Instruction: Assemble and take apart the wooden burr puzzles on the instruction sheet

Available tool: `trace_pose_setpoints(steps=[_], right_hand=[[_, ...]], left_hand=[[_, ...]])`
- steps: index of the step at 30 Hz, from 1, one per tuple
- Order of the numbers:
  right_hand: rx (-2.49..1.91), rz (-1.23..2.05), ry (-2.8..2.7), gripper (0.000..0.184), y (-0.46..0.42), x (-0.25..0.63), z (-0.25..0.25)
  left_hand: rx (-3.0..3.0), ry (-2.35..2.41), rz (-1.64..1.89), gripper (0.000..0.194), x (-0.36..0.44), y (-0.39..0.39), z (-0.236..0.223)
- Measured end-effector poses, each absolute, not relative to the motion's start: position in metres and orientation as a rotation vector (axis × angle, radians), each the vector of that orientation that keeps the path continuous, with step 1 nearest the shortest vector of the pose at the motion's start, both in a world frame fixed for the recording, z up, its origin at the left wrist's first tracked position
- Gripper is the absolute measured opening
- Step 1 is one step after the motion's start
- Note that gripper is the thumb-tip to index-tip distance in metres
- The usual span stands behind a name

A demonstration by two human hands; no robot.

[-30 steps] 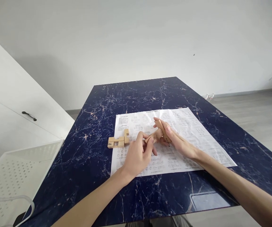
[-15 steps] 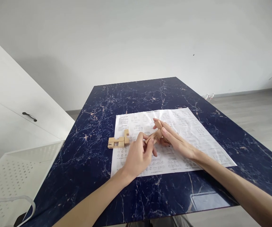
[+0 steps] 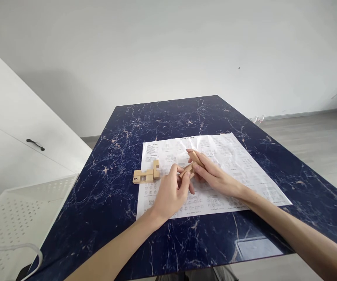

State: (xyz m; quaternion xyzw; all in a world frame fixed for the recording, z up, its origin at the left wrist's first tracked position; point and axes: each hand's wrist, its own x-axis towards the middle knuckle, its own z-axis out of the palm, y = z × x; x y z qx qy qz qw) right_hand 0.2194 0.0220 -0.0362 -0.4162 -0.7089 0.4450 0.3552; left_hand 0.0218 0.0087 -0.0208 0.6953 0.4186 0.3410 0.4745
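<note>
My left hand [image 3: 171,193] is closed, thumb and fingers pinching a notched wooden puzzle piece [image 3: 187,169] over the printed sheet [image 3: 250,187]. My right hand [image 3: 216,175] is wrapped round another wooden puzzle piece [image 3: 197,159], its upper end showing between thumb and fingers. The two held pieces meet between my hands; whether they interlock is hidden by the fingers. To the left, partly on the sheet's edge, lie more wooden puzzle pieces: one marked 3 [image 3: 137,179] and a notched one [image 3: 156,166] standing out towards the back, touching its neighbour.
The dark blue marbled table [image 3: 162,121] extends behind and around the sheet. On the left are a white cabinet [image 3: 16,109] and a perforated white surface [image 3: 16,214] with a white cable [image 3: 24,245]. A pale rectangular patch [image 3: 259,248] shows near the table's front edge.
My right hand has shifted slightly left and closed further round its piece, its thumb now against the left-hand piece. My left hand and the pieces on the table stay put.
</note>
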Motion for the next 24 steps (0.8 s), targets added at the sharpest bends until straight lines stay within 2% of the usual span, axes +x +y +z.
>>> trace_pose_setpoints(steps=[7,10,13,17,24], right_hand=[[-1.131,1.079,-1.749,0.050,0.020,0.213,-0.029],[-1.103,1.021,-1.768,0.056,0.020,0.217,-0.024],[-1.113,1.093,-1.732,0.062,0.019,0.218,-0.021],[-1.131,1.164,-1.750,0.060,0.020,0.217,-0.023],[-1.202,0.912,-1.896,0.053,0.020,0.216,-0.029]], left_hand=[[1.636,1.003,0.858,0.031,0.025,0.009,-0.021],[1.585,0.996,0.897,0.031,0.025,0.009,-0.021],[1.530,1.015,0.945,0.031,0.024,0.010,-0.019],[1.485,1.032,0.988,0.031,0.023,0.013,-0.018],[1.539,1.047,0.946,0.033,0.024,0.012,-0.023]])
